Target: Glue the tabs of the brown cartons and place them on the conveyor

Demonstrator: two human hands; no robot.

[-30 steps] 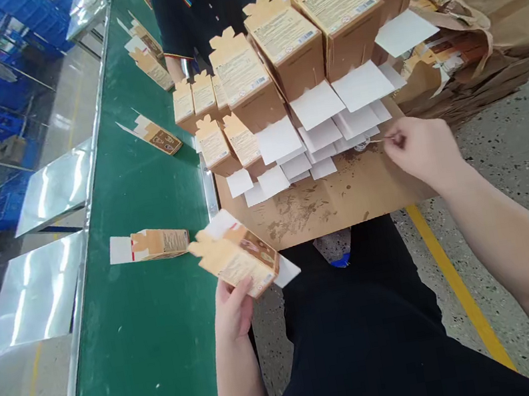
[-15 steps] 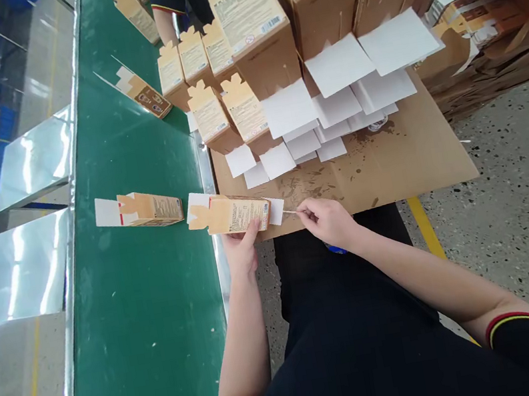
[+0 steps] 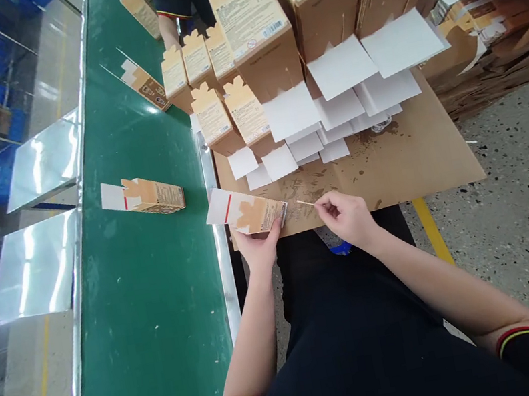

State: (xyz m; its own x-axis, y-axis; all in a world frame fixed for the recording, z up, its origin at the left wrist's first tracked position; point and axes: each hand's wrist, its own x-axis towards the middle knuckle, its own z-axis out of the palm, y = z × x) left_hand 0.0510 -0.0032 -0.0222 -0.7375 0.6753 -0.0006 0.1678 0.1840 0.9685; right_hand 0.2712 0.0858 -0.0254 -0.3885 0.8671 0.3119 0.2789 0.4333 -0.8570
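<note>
My left hand [image 3: 260,246] is closed round the lower side of a small tan printed carton [image 3: 256,215], thumb near its right end. The carton lies tilted, its white flap with a red strip pointing left. Between the pinched fingers of my right hand [image 3: 348,214] is a thin cotton swab [image 3: 305,203], its pale tip pointing left, a little apart from the carton. Both hands are above the near edge of a brown cardboard sheet [image 3: 392,170] marked with dark wet-looking spots.
Several tan cartons [image 3: 249,116] with white flaps hanging out stand beyond my hands. Another carton [image 3: 157,195] lies on the green conveyor belt [image 3: 164,323], left of a metal rail [image 3: 229,285]. A person's arm [image 3: 169,30] shows at the top. Brown paper [image 3: 501,67] is piled at right.
The carton in my left hand has turned, and its white right-end flap no longer sticks out. My right hand has drawn back rightward with the swab, away from the carton.
</note>
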